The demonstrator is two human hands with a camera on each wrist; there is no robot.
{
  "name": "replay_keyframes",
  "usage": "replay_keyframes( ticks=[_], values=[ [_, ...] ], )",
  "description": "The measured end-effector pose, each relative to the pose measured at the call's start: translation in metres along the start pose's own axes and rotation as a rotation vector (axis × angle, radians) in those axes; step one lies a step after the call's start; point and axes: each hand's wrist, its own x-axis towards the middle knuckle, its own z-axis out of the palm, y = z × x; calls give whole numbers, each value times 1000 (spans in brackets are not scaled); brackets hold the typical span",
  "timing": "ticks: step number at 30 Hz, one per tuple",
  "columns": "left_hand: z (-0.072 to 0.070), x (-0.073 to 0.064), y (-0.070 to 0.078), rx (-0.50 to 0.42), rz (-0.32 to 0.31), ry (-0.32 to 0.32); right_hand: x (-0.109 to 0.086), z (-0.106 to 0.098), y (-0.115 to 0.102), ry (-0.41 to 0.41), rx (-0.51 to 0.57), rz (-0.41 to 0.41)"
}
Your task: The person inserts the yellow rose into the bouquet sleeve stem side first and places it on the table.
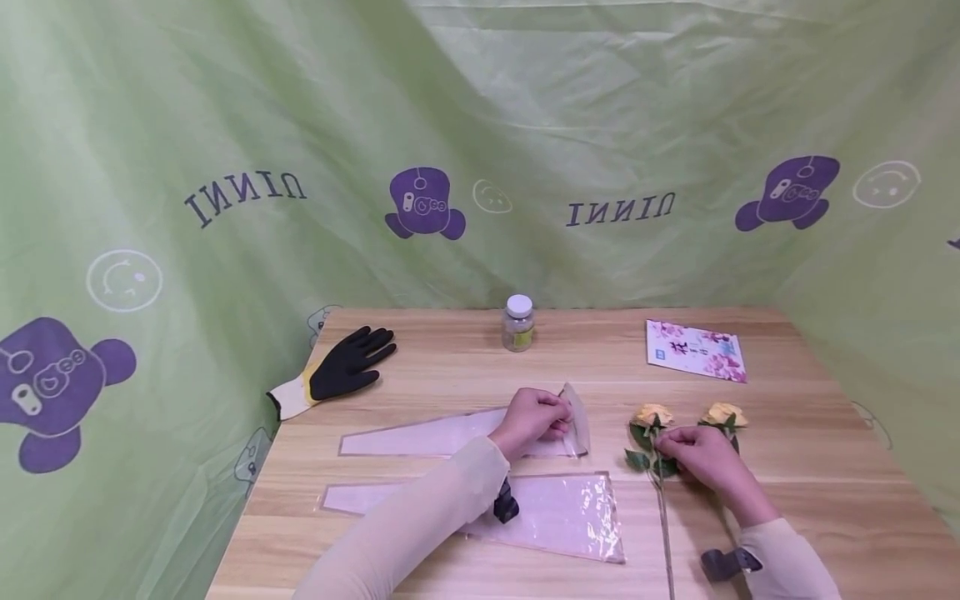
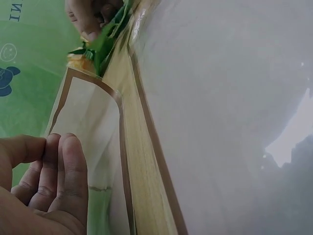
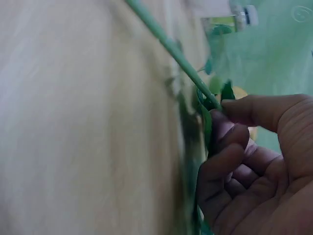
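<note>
My left hand [image 1: 529, 423] pinches the wide end of a translucent bouquet sleeve [image 1: 420, 435] with a brown border, whose edge is lifted. In the left wrist view, thumb and fingertips meet on the film of this sleeve [image 2: 90, 112]. A second bouquet sleeve [image 1: 566, 512] lies nearer, partly under the left forearm. With thumb and fingers, my right hand [image 1: 703, 458] grips a yellow rose [image 1: 651, 414] by its stem, just below the bloom. The green stem [image 3: 168, 46] runs slantwise in the right wrist view. Another yellow rose [image 1: 723, 414] lies beside it, its stem partly behind the right hand.
A black-palmed work glove [image 1: 345, 367] lies at the back left of the wooden table [image 1: 442, 350]. A small jar [image 1: 518, 325] with a white lid stands at the back. At the back right is a flower-printed packet [image 1: 696, 350]. Green curtains [image 1: 570, 125] enclose the table.
</note>
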Motion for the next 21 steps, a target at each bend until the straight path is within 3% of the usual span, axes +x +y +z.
replay_keyframes(
  ticks=[5,12,17,21],
  values=[
    [-1,1,0,-2,4,-16,-1,-6,-13,-40,207,44],
    [-1,0,1,25,-1,-7,-6,-33,-40,-52,490,-19],
    [1,0,2,22,-12,-16,-12,-53,-56,-14,900,-150],
    [2,1,2,11,-19,-1,-10,-58,-65,35,1205,-268]
  ],
)
